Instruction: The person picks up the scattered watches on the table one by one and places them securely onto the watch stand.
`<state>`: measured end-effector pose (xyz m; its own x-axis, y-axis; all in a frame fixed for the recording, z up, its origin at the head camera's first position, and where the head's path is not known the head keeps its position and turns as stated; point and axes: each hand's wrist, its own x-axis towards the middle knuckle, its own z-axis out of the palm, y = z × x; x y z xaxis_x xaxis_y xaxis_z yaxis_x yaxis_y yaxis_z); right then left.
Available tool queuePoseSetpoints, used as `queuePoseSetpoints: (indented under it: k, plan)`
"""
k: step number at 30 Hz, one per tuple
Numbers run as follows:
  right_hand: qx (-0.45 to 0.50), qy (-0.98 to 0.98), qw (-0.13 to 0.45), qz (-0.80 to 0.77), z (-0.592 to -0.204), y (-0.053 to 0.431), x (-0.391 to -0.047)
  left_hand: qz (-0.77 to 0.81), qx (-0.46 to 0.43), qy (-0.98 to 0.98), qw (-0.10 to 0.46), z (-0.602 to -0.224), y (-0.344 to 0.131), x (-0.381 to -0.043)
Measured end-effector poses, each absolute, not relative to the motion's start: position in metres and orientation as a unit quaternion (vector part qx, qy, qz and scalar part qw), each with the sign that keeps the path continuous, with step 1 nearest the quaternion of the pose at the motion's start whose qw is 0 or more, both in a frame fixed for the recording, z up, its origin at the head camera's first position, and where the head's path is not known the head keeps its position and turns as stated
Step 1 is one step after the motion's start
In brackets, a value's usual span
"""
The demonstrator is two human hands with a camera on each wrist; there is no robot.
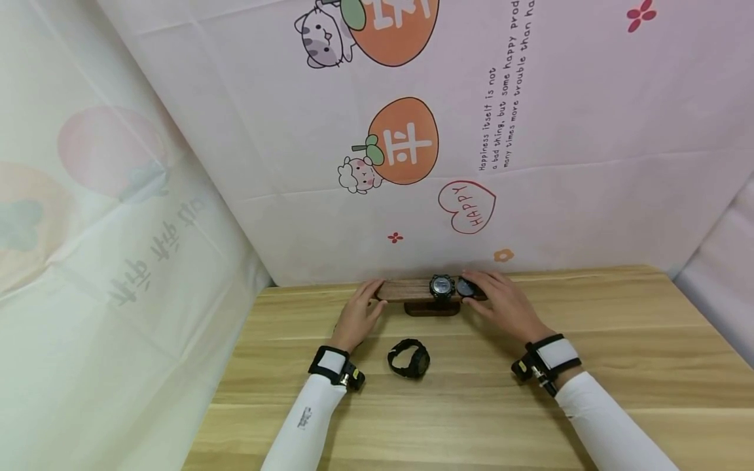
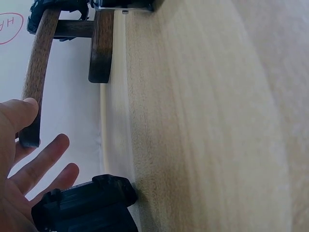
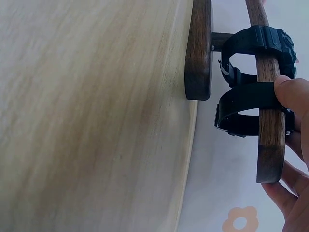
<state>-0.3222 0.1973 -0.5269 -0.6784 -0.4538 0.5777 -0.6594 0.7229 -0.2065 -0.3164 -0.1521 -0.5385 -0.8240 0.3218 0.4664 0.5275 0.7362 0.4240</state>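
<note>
Left grip (image 1: 357, 316) pinches the wooden bar (image 1: 406, 290), right grip (image 1: 508, 307) one of two watches (image 1: 465, 288) looped around it.

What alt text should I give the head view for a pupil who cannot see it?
A person's left hand and right hand hold a wooden watch stand near either end of its bar, which carries two black watches. Another black watch lies in front on a wooden table.

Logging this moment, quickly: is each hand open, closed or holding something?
Left hand: holding the wooden bar by its left end.
Right hand: holding the outer watch against the wooden bar.
</note>
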Motion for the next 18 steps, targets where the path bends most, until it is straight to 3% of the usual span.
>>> queuePoseSetpoints:
  k: [18]
  plan:
    - [0.318,-0.891,0.254,0.201,-0.5274,0.1957,-0.3238,-0.280,-0.229,-0.917,0.167,-0.5370,-0.1526,-0.3156]
